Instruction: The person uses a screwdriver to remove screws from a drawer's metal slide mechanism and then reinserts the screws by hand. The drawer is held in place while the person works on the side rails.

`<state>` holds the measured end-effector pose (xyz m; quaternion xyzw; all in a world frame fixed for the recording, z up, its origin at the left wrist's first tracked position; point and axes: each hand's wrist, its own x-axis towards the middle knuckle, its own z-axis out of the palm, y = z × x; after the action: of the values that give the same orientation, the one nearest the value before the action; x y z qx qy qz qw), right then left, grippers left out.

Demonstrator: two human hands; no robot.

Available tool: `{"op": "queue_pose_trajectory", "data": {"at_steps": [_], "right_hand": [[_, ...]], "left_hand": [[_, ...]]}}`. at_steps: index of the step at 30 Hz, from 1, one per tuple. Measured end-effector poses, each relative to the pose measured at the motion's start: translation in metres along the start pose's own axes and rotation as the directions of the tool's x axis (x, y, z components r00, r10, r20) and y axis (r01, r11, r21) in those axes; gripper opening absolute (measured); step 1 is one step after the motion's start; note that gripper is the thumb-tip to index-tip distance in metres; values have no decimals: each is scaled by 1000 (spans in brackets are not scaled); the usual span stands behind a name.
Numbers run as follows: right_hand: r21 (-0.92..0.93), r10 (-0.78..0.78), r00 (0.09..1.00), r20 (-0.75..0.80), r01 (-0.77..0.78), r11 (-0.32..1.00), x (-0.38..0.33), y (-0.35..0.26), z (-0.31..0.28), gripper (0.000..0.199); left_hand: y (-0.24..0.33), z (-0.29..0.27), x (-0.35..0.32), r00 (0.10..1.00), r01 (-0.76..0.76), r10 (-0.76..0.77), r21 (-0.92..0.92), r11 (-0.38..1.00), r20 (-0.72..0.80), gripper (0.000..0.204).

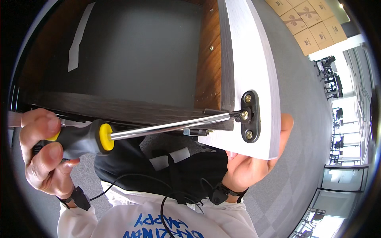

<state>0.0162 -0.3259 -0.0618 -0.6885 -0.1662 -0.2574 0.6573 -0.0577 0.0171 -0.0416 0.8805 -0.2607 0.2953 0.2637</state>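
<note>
My left hand [45, 152] is closed round the grey and yellow handle of a screwdriver [81, 139]. Its long metal shaft points right, and the dark tip meets or nearly meets the middle screw [245, 115] of a black oval hinge plate [255, 123]. Two more screws sit at the plate's ends. The plate lies on a white panel [254, 51] standing along the side of a dark wood-look cabinet [158, 102]. My right hand [250, 172] grips the panel's near edge, with the thumb on one face and fingers behind it.
A white paper strip [77, 49] lies inside the cabinet. Another metal hinge part [196, 132] shows at its near edge. Thin black cables [139, 176] run across my lap between the wrists. Stacked cardboard boxes [305, 23] and office chairs [335, 79] stand farther off right.
</note>
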Motion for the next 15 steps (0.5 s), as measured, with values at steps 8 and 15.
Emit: {"op": "queue_pose_trajectory", "data": {"at_steps": [8, 15], "right_hand": [[-32, -37, 999, 20, 37, 999, -10, -3, 3, 26], [-16, -47, 999, 12, 48, 999, -12, 2, 2, 25]], "left_hand": [[1, 0, -12, 999, -18, 17, -24, 1000, -32, 55], [3, 4, -12, 998, 18, -19, -23, 1000, -62, 54]]}}
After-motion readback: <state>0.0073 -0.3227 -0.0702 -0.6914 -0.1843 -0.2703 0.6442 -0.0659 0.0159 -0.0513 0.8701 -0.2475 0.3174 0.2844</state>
